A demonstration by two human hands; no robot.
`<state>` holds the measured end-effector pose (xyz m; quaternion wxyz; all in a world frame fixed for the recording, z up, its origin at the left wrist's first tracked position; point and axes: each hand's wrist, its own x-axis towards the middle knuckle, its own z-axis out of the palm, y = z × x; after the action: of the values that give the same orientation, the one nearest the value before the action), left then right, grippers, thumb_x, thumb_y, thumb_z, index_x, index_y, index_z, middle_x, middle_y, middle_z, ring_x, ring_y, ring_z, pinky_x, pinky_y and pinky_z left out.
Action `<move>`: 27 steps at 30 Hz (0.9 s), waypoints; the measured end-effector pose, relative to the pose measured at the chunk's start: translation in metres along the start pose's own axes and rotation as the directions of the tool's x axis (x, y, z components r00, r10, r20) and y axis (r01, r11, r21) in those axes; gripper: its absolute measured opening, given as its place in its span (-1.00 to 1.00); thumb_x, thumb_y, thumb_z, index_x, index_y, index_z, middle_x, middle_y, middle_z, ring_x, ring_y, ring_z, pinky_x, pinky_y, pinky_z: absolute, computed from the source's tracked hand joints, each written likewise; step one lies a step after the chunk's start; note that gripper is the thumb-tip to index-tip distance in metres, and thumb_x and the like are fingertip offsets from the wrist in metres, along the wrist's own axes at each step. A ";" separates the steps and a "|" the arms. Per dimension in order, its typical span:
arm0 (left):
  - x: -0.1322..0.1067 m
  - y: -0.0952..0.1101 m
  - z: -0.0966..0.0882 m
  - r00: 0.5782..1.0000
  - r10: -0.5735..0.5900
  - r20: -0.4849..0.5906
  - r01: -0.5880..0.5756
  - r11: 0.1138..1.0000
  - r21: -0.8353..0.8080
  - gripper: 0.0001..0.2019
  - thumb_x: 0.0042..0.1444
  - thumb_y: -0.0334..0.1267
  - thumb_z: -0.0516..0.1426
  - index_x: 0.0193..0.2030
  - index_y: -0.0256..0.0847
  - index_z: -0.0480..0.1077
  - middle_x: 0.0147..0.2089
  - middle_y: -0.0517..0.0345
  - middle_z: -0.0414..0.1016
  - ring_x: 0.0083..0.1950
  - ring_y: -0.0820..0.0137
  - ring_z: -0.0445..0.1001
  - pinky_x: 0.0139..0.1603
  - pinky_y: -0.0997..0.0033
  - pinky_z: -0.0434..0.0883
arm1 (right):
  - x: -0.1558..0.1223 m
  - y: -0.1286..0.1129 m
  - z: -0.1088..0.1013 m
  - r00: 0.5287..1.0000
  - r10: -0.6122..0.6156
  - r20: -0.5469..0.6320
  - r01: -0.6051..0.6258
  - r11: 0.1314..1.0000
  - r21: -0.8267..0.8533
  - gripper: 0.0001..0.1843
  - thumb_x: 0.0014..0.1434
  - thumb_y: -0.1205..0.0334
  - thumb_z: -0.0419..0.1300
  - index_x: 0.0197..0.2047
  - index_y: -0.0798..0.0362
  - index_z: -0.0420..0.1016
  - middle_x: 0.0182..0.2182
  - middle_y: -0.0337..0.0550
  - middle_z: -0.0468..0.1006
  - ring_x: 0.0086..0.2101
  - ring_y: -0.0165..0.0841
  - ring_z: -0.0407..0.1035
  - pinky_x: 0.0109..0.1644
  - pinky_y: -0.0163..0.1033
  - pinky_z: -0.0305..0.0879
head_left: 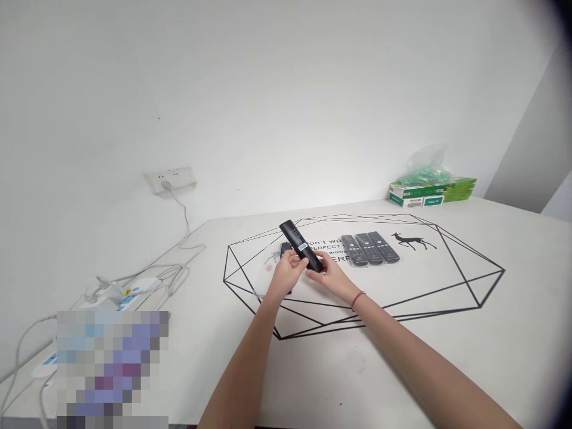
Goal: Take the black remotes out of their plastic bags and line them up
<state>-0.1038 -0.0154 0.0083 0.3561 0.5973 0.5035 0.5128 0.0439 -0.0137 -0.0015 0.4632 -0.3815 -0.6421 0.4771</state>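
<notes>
Both hands hold one black remote control [298,241] above the white table [447,333], its back side up with a small white label showing. My left hand [288,271] grips it from the left near its lower half. My right hand [333,277] holds its near end; a red cord is around that wrist. Three more black remotes [370,248] lie side by side, buttons up, just right of my hands. Another dark object [285,248] lies on the table behind my left hand, mostly hidden.
Black line art and lettering are printed on the table top. A green and white box [429,192] with a plastic bag on it stands at the back right. Power strips and white cables [134,289] lie at the left, below a wall socket [170,179].
</notes>
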 end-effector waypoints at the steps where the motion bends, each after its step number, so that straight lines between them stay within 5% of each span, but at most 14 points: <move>1: -0.002 0.001 0.001 1.000 0.023 0.016 -0.024 0.998 0.055 -0.67 0.00 -0.15 0.18 -0.12 -0.26 0.30 -0.30 0.04 0.48 -0.27 0.36 0.46 -0.20 0.35 0.37 | 0.000 0.001 -0.001 0.998 -0.063 -0.022 0.060 0.989 -0.138 -0.44 -0.08 0.17 0.27 0.02 0.04 0.27 -0.17 -0.08 0.48 -0.22 -0.30 0.37 -0.16 -0.20 0.26; 3: -0.004 0.004 0.000 0.993 0.075 0.093 -0.090 0.982 0.168 -0.70 0.03 -0.09 0.15 -0.15 -0.22 0.34 -0.29 0.06 0.50 -0.25 0.35 0.47 -0.20 0.37 0.36 | -0.001 0.005 -0.001 0.992 -0.114 -0.062 0.088 0.942 -0.324 -0.56 -0.03 0.21 0.21 -0.04 0.06 0.32 -0.22 -0.07 0.50 -0.24 -0.28 0.38 -0.16 -0.20 0.25; 5: -0.005 0.007 -0.007 0.984 0.115 0.137 -0.153 0.937 0.314 -0.73 0.10 -0.06 0.06 -0.17 -0.18 0.38 -0.25 0.07 0.51 -0.22 0.34 0.46 -0.16 0.37 0.34 | 0.000 0.008 -0.001 0.996 -0.020 -0.090 -0.012 0.940 -0.341 -0.77 0.04 0.26 0.09 -0.18 0.09 0.36 -0.36 -0.09 0.52 -0.34 -0.31 0.40 -0.23 -0.22 0.26; 7: -0.002 0.004 -0.021 0.990 0.134 0.037 -0.133 0.839 0.528 -0.69 0.17 -0.07 -0.05 -0.16 -0.17 0.42 -0.18 0.04 0.51 -0.17 0.32 0.45 -0.12 0.35 0.31 | 0.001 0.010 -0.001 0.989 0.127 -0.070 -0.140 0.962 -0.236 -0.86 0.06 0.30 0.01 -0.30 0.10 0.35 -0.51 -0.15 0.49 -0.48 -0.36 0.40 -0.33 -0.27 0.28; 9: 0.003 -0.006 -0.041 0.979 0.123 -0.160 0.032 0.690 0.723 -0.67 0.19 -0.13 -0.09 -0.10 -0.21 0.41 -0.09 -0.06 0.47 -0.08 0.25 0.41 -0.06 0.30 0.27 | 0.003 0.011 -0.002 0.975 0.219 -0.038 -0.222 0.969 -0.106 -0.90 0.03 0.32 0.00 -0.37 0.09 0.32 -0.58 -0.20 0.45 -0.57 -0.40 0.37 -0.42 -0.31 0.29; 12: 0.010 -0.029 -0.070 0.934 -0.097 -0.344 0.341 0.528 0.778 -0.61 0.08 -0.08 0.04 -0.08 -0.33 0.39 -0.01 -0.26 0.40 0.01 0.10 0.38 -0.05 0.23 0.24 | 0.004 0.013 -0.003 0.971 0.237 -0.040 -0.237 0.971 -0.014 -0.93 -0.01 0.33 0.03 -0.41 0.09 0.30 -0.59 -0.22 0.44 -0.62 -0.44 0.34 -0.51 -0.35 0.27; 15: 0.013 -0.049 -0.086 0.909 -0.235 -0.343 0.415 0.564 0.714 -0.61 0.02 -0.01 0.09 -0.16 -0.31 0.40 -0.10 -0.22 0.47 -0.01 0.10 0.40 -0.07 0.25 0.24 | 0.004 0.017 -0.004 0.971 0.233 -0.048 -0.234 0.972 -0.012 -0.95 -0.03 0.34 0.05 -0.43 0.10 0.31 -0.60 -0.23 0.43 -0.65 -0.46 0.33 -0.54 -0.37 0.26; 17: 0.013 -0.054 -0.089 0.904 -0.226 -0.364 0.422 0.618 0.663 -0.67 -0.01 -0.03 0.12 -0.24 -0.27 0.39 -0.16 -0.16 0.49 -0.02 0.10 0.40 -0.06 0.25 0.24 | 0.005 0.018 -0.003 0.971 0.237 -0.044 -0.237 0.971 -0.004 -0.96 -0.03 0.35 0.05 -0.44 0.10 0.31 -0.59 -0.22 0.44 -0.65 -0.46 0.34 -0.56 -0.38 0.26; 20: 0.016 -0.051 -0.086 0.870 -0.171 -0.462 0.385 0.821 0.422 -0.78 -0.07 -0.12 0.19 -0.37 -0.22 0.35 -0.24 -0.06 0.49 -0.03 0.13 0.41 -0.04 0.22 0.25 | 0.005 0.018 -0.002 0.973 0.231 -0.015 -0.230 0.972 0.039 -0.96 -0.01 0.33 0.06 -0.43 0.11 0.31 -0.53 -0.17 0.48 -0.64 -0.46 0.36 -0.57 -0.37 0.29; 23: 0.020 -0.041 -0.079 0.838 -0.147 -0.525 0.301 0.928 0.220 -0.83 0.09 -0.14 0.07 -0.29 -0.20 0.29 -0.15 -0.01 0.46 -0.08 0.28 0.44 -0.07 0.27 0.33 | 0.003 0.014 0.001 0.966 0.244 0.081 -0.253 0.957 0.141 -0.86 0.08 0.22 0.06 -0.35 0.13 0.31 -0.37 -0.05 0.53 -0.59 -0.41 0.42 -0.58 -0.35 0.33; 25: 0.022 -0.034 -0.074 0.832 -0.179 -0.524 0.204 0.979 -0.011 -0.83 0.19 -0.15 -0.04 -0.18 -0.18 0.24 -0.06 -0.02 0.43 -0.13 0.38 0.48 -0.11 0.32 0.39 | 0.001 0.010 0.004 0.945 0.274 0.177 -0.305 0.934 0.184 -0.78 0.12 0.12 0.05 -0.29 0.13 0.30 -0.30 0.02 0.55 -0.56 -0.36 0.46 -0.62 -0.34 0.32; 27: 0.023 -0.029 -0.070 0.828 -0.249 -0.502 0.046 0.923 -0.383 -0.84 0.21 -0.18 -0.03 -0.13 -0.17 0.23 -0.01 -0.05 0.40 -0.14 0.41 0.49 -0.12 0.34 0.43 | -0.003 0.005 0.009 0.912 0.312 0.266 -0.364 0.915 0.176 -0.73 0.12 0.07 0.07 -0.25 0.13 0.28 -0.29 0.05 0.55 -0.54 -0.34 0.48 -0.64 -0.36 0.31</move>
<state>-0.1792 0.0071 0.0023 0.3403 0.3122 0.5276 0.7130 0.0365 -0.0174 -0.0075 0.3344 -0.3747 -0.5585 0.6602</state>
